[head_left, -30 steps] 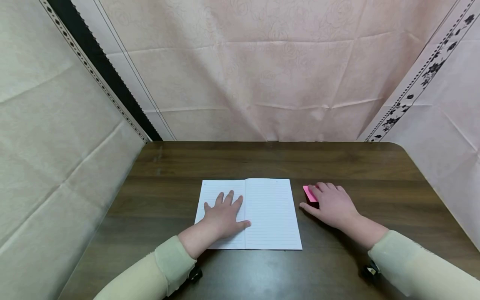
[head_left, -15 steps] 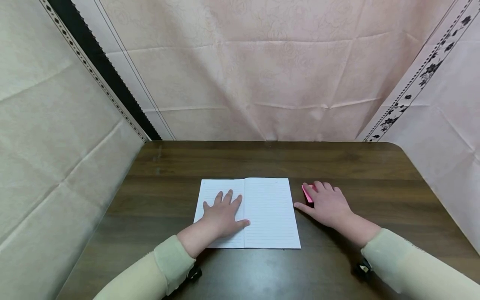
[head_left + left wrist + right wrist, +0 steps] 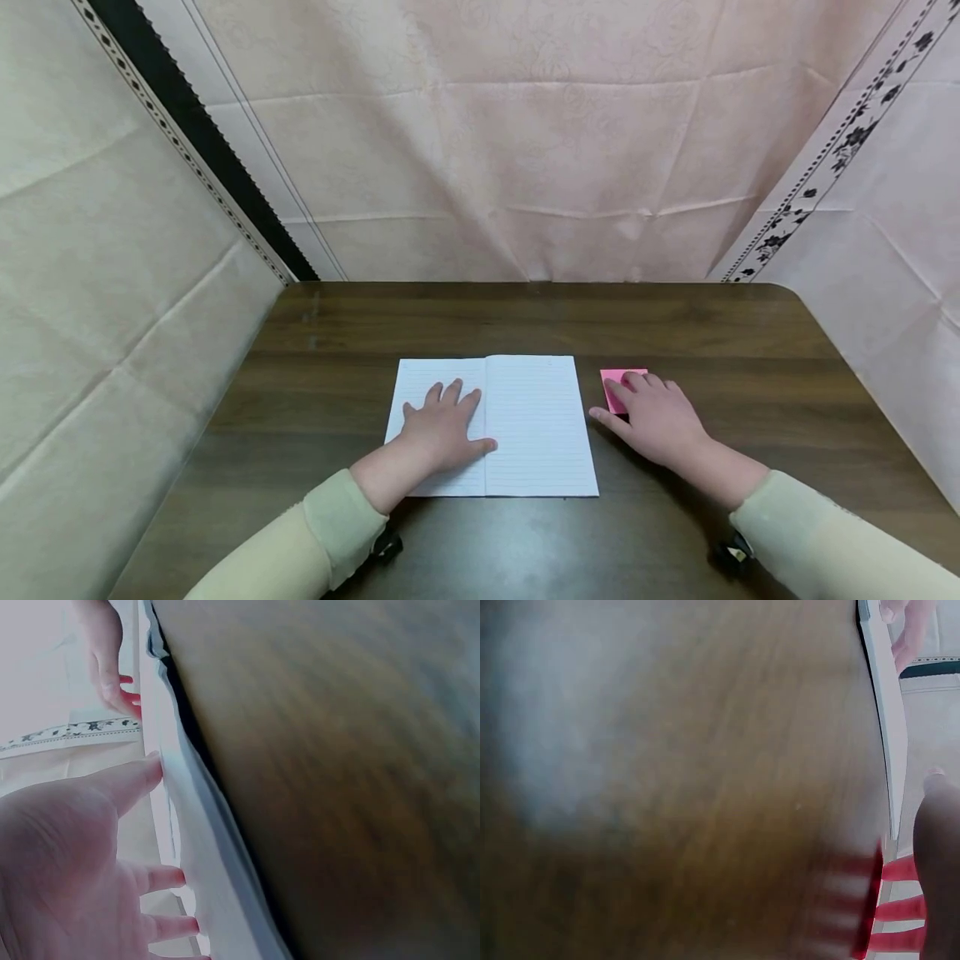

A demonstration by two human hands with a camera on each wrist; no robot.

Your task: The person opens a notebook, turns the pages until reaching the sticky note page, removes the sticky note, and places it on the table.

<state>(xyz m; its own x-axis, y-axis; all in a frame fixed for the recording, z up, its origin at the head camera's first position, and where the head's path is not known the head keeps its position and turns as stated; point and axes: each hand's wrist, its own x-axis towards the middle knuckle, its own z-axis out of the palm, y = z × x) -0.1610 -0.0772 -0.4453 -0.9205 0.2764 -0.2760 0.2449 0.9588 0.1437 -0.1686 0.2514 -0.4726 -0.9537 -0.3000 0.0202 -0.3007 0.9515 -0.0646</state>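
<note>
In the head view an open notebook (image 3: 536,425) with blank ruled pages lies on the table. My left hand (image 3: 438,433) rests spread on its left page, the thumb reaching toward the fold. The left wrist view shows the left fingers (image 3: 161,877) touching the paper from above. To the right of the notebook lies a pink sticky note pad (image 3: 615,400), partly hidden under my right hand (image 3: 663,421). The right fingertips rest on the pad's top, and the thumb is held out apart from it. In the right wrist view the pad (image 3: 870,915) appears edge-on beneath the fingers.
The brown wooden table (image 3: 510,550) extends around the notebook on all sides. Pale cloth sheets (image 3: 525,167) hang behind it and at both sides. A dark device (image 3: 386,546) is worn under each sleeve cuff.
The right hand moved a little left, then stayed near there. More of the pink pad shows now, and its dark front side is less visible. The left hand remains on the page.
</note>
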